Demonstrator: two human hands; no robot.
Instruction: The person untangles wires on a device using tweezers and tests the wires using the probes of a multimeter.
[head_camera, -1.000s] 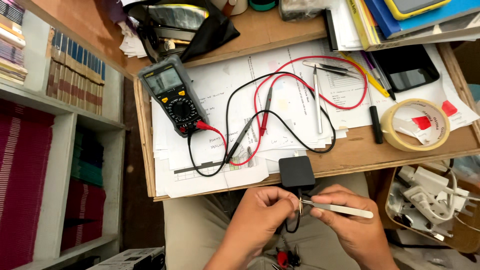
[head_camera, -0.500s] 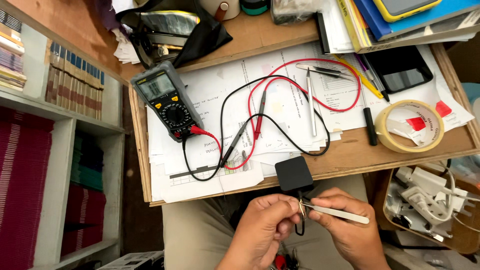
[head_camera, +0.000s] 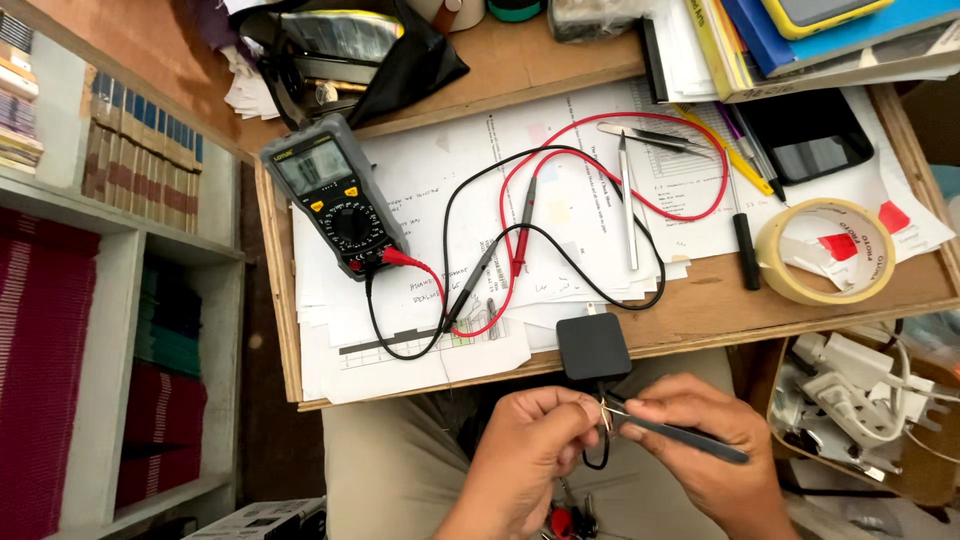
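Observation:
Over my lap, my left hand (head_camera: 535, 445) pinches the thin black cable (head_camera: 598, 455) of a black square power adapter (head_camera: 593, 345) that rests at the desk's front edge. My right hand (head_camera: 700, 450) grips dark tweezers (head_camera: 680, 435), and their tips touch the cable's bare wire end between my two hands. On the papers (head_camera: 560, 200) behind the adapter lies a grey multimeter (head_camera: 335, 195) with its red lead (head_camera: 620, 160) and black lead (head_camera: 560, 250) looped across the sheets.
A roll of tan tape (head_camera: 825, 250), a black phone (head_camera: 810, 135), a second pair of tweezers (head_camera: 650, 135), a screwdriver (head_camera: 742, 235) and pens lie on the wooden desk (head_camera: 760, 305). A box of white chargers (head_camera: 860, 400) stands at the right, bookshelves (head_camera: 120, 300) at the left, a black pouch (head_camera: 360, 50) at the back.
My hands stay together on the cable end; the tweezers look dark now where they looked pale before. The view has drifted slightly, and the desk items have not moved.

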